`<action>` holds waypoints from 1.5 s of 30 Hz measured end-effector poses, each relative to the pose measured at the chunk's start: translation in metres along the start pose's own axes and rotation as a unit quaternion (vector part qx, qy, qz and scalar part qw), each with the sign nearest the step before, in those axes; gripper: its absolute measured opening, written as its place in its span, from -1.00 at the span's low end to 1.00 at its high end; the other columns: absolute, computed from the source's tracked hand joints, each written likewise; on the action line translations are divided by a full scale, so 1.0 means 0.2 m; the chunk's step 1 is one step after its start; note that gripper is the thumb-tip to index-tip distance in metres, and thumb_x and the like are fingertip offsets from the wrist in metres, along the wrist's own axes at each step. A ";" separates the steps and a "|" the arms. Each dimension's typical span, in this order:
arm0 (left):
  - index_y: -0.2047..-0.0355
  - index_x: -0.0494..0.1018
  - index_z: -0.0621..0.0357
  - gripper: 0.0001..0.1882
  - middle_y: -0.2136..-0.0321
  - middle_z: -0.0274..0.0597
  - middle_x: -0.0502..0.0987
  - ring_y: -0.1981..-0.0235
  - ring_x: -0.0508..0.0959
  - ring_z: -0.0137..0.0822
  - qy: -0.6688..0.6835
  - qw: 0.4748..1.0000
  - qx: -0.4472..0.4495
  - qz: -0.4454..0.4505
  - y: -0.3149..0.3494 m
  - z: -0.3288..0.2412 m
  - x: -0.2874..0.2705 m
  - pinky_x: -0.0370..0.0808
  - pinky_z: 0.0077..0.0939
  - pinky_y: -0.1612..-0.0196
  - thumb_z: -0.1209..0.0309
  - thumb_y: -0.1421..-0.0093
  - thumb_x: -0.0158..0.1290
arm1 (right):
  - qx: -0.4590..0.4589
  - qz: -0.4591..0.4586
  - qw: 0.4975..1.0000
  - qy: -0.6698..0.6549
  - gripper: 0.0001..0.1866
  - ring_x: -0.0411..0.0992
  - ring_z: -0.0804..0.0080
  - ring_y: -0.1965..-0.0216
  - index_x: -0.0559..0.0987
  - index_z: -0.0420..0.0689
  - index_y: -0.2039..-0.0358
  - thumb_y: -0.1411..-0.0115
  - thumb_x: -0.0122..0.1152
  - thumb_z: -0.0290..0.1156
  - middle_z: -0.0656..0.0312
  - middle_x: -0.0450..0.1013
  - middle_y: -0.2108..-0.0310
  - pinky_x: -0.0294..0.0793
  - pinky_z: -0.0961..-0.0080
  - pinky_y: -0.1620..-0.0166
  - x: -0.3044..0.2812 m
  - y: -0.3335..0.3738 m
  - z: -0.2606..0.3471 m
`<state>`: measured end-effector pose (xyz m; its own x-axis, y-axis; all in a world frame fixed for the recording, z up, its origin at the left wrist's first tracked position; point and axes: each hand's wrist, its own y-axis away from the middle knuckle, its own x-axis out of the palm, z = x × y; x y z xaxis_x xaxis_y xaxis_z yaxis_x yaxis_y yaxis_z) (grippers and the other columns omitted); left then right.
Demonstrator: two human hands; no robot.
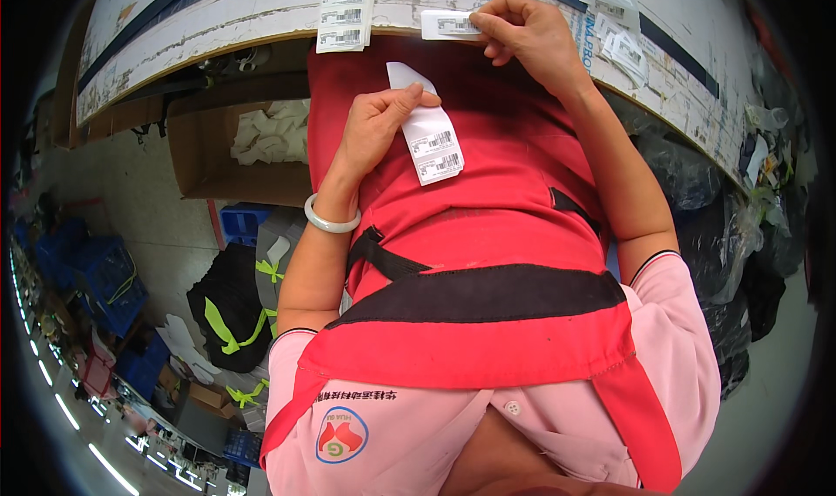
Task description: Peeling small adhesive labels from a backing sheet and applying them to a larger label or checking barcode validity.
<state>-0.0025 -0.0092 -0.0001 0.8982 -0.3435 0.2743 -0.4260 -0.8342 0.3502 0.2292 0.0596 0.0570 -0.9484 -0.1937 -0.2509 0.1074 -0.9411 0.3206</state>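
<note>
My left hand (376, 123) is closed on a strip of white barcode labels (433, 152), which hangs over the red apron (514, 161); its upper end curls up past my thumb. At the table's near edge, my right hand (533, 39) pinches the right end of a small stack of white labels (448, 25) between thumb and fingers. This stack lies at the edge, its left part sticking out from my fingertips. Left of it, a longer strip of printed labels (342, 15) lies on the table and reaches slightly over the edge.
The worn white table (209, 39) spans the top. More loose labels (620, 47) are piled at its right. Below its left part stands a cardboard box (196, 156) with pale cloth pieces. Blue crates (104, 274) sit at far left; plastic-wrapped bags (697, 226) lie to the right.
</note>
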 end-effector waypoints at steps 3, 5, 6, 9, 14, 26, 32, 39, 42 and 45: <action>0.29 0.58 0.33 -0.59 0.41 -0.23 0.59 0.40 0.47 -0.54 0.003 1.000 0.000 -0.001 0.00 0.00 0.00 0.39 -0.69 0.32 0.16 -0.29 -0.01 | -0.009 0.002 1.000 0.005 -0.77 0.41 0.70 0.57 0.56 -0.24 0.28 -0.19 0.20 -0.32 0.29 0.50 0.51 0.44 0.76 0.49 0.00 0.00 -0.01; 0.29 0.58 0.33 -0.59 0.41 -0.23 0.59 0.40 0.47 -0.54 0.001 1.000 0.000 0.000 0.00 0.00 0.00 0.40 -0.68 0.32 0.16 -0.29 -0.01 | -0.014 0.001 1.000 0.005 -0.77 0.41 0.70 0.57 0.56 -0.25 0.28 -0.19 0.20 -0.32 0.29 0.50 0.51 0.44 0.76 0.49 0.00 0.00 -0.01; 0.29 0.58 0.33 -0.59 0.40 -0.23 0.59 0.39 0.48 -0.54 -0.001 1.000 -0.001 0.001 0.00 0.00 0.00 0.40 -0.68 0.31 0.16 -0.29 -0.01 | -0.018 0.001 1.000 0.006 -0.78 0.41 0.69 0.57 0.55 -0.25 0.29 -0.20 0.19 -0.33 0.29 0.50 0.51 0.44 0.76 0.49 0.00 0.00 -0.01; 0.28 0.58 0.34 -0.59 0.40 -0.23 0.59 0.40 0.48 -0.54 0.006 1.000 0.000 0.001 0.00 0.01 0.00 0.40 -0.69 0.32 0.17 -0.29 -0.01 | -0.020 0.003 1.000 0.011 -0.79 0.41 0.70 0.58 0.55 -0.25 0.29 -0.20 0.18 -0.34 0.29 0.49 0.51 0.44 0.76 0.49 0.01 0.00 0.00; 0.28 0.57 0.35 -0.60 0.40 -0.22 0.58 0.40 0.48 -0.54 0.009 1.000 0.000 0.004 0.00 0.01 -0.01 0.40 -0.69 0.32 0.18 -0.29 -0.02 | -0.028 -0.021 0.996 0.083 -0.80 0.40 0.70 0.59 0.56 -0.23 0.30 -0.21 0.16 -0.34 0.29 0.49 0.52 0.44 0.77 0.50 0.06 0.03 0.05; 0.28 0.57 0.36 -0.61 0.40 -0.22 0.58 0.40 0.50 -0.53 0.019 1.000 -0.001 0.000 0.00 0.00 0.01 0.42 -0.68 0.32 0.20 -0.30 -0.02 | -0.068 -0.008 0.997 -0.030 -0.79 0.41 0.68 0.57 0.56 -0.24 0.29 -0.21 0.17 -0.33 0.30 0.47 0.51 0.45 0.73 0.49 -0.02 0.08 0.00; 0.21 0.55 0.33 -0.72 0.34 -0.23 0.58 0.37 0.52 -0.52 0.055 0.998 -0.015 -0.008 0.01 -0.03 0.02 0.45 -0.67 0.29 0.33 -0.25 0.05 | -0.072 -0.099 0.992 -0.030 -0.80 0.37 0.70 0.58 0.56 -0.21 0.28 -0.20 0.20 -0.33 0.35 0.44 0.53 0.37 0.77 0.50 -0.28 0.21 0.00; 0.09 0.50 0.26 -0.72 0.38 -0.29 0.55 0.52 0.46 -0.61 0.057 0.997 -0.048 0.009 0.04 -0.08 0.03 0.35 -0.78 0.55 0.50 -0.17 0.09 | -0.011 -0.311 0.938 0.155 -0.78 0.34 0.71 0.59 0.57 -0.17 0.35 -0.11 0.31 -0.29 0.38 0.43 0.56 0.31 0.78 0.52 -0.83 0.37 -0.21; 0.10 0.51 0.25 -0.74 0.40 -0.30 0.55 0.53 0.46 -0.60 0.076 0.996 -0.048 0.014 0.06 -0.06 0.00 0.35 -0.78 0.55 0.47 -0.19 0.07 | 0.045 -0.316 0.893 0.318 -0.65 0.40 0.54 0.54 0.58 -0.14 0.37 -0.01 0.35 -0.12 0.32 0.45 0.58 0.37 0.57 0.43 -0.85 0.32 -0.35; 0.14 0.53 0.23 -0.76 0.41 -0.32 0.55 0.51 0.46 -0.60 0.070 0.997 -0.043 -0.003 0.02 -0.05 0.03 0.36 -0.77 0.54 0.41 -0.23 0.04 | -0.014 -0.397 0.798 0.453 -0.61 0.46 0.38 0.46 0.58 -0.12 0.31 0.00 0.34 -0.07 0.23 0.46 0.53 0.42 0.43 0.34 -0.78 0.35 -0.23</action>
<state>-0.0011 -0.0102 0.0126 0.8796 -0.2704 0.3915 -0.4336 -0.7943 0.4256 0.3994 0.0109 0.0766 -0.1183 0.3579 -0.9262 -0.4015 -0.8704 -0.2850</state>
